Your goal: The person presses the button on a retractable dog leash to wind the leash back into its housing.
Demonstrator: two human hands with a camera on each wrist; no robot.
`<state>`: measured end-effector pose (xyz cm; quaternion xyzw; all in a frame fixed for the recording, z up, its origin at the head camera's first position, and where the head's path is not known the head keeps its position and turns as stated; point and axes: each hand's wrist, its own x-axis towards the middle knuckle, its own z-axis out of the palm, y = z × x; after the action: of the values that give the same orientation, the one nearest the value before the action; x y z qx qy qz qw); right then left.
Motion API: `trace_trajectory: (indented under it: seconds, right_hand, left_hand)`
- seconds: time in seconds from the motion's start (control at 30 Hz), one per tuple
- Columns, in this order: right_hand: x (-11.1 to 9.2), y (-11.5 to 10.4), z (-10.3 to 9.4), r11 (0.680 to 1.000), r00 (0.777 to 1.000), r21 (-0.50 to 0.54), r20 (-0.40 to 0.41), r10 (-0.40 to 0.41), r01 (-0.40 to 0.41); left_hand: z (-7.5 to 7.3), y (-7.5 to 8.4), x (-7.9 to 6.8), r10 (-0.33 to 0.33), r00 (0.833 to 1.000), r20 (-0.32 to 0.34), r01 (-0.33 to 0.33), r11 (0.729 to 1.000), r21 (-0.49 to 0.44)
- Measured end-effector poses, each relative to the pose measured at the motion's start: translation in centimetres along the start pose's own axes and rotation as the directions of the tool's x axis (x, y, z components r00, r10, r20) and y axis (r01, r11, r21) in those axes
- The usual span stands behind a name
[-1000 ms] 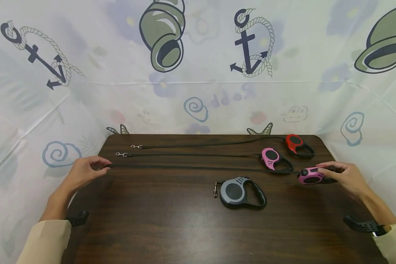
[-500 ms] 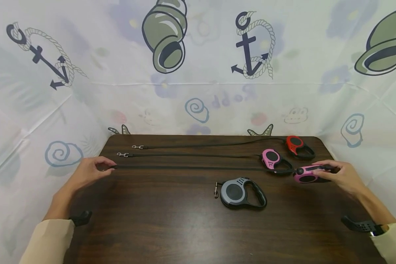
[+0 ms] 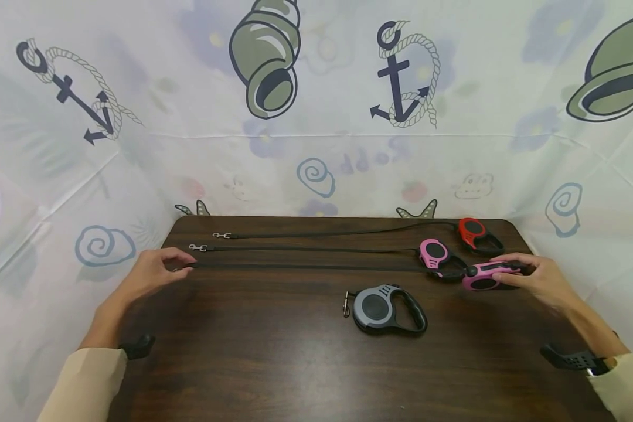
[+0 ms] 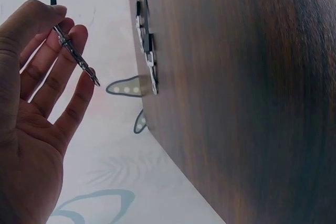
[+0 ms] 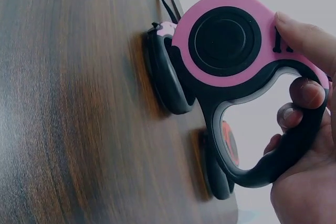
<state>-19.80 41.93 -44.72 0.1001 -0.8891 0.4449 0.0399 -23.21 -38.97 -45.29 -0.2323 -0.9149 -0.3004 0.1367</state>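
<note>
My right hand (image 3: 535, 281) grips the black handle of a pink retractable dog leash (image 5: 224, 40), fingers curled through its loop and thumb on the casing. From it a black strap (image 3: 306, 268) runs taut across to the left. At the strap's far end my left hand (image 3: 155, 271) pinches the metal snap hook (image 4: 76, 56) between thumb and fingers. Behind the strap lie another pink leash (image 3: 434, 253) and a red leash (image 3: 472, 230), both with their straps drawn out leftward. A grey leash (image 3: 374, 307) rests in front, its strap wound in and its hook (image 3: 346, 305) beside the casing.
The dark wooden table (image 3: 274, 369) bears all the leashes. Two snap hooks, one silver hook (image 3: 197, 248) and another hook (image 3: 221, 235), lie near its back left corner. A printed cloth (image 3: 337, 76) hangs behind and along both sides.
Both hands have moved a little inward, toward each other, with the pink leash and its hook still held. The leashes on the table have stayed where they were.
</note>
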Motion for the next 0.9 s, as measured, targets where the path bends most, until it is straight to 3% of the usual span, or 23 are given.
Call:
trace_trajectory:
  seconds: [0.53,0.9]
  right_hand:
    - [0.8,-1.1,1.0,1.0,1.0,-0.009,0.002,-0.007,0.007]
    - [1.6,-1.8,2.3,1.0,1.0,-0.02,-0.004,-0.018,0.018]
  left_hand:
    - [1.7,0.8,1.6,0.01,1.0,0.011,-0.009,1.0,-0.02]
    - [2.4,2.5,2.3,0.012,1.0,0.012,-0.012,0.999,-0.033]
